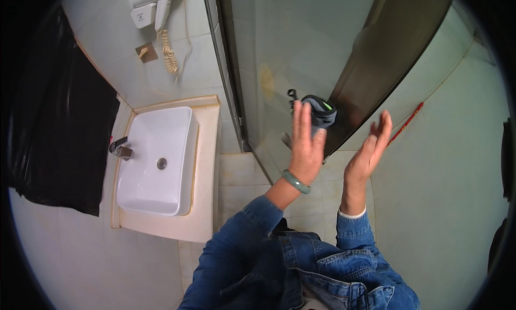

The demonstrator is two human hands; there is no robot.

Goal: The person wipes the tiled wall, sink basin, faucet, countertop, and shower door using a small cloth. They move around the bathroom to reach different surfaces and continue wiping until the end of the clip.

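Observation:
My left hand (306, 153) is raised in front of a glass shower door (301, 46), its fingers stretched out and nothing in it. A green bangle (296, 181) circles that wrist. Just beyond its fingertips hangs a grey and black cloth-like item (322, 114) with a bright green patch, at the door's dark handle (292, 95); my fingers overlap it in view, and I cannot tell whether they touch. My right hand (367, 153) is held up a little apart, palm toward the left, its fingers extended and holding nothing.
On the left a white basin (185, 148) with a dark tap (121, 148) sits on a pale counter (207, 165). Black plastic sheeting (59, 132) covers part of the wall. A white hair dryer (156, 3) hangs above. A red stick (407, 123) leans by the right wall.

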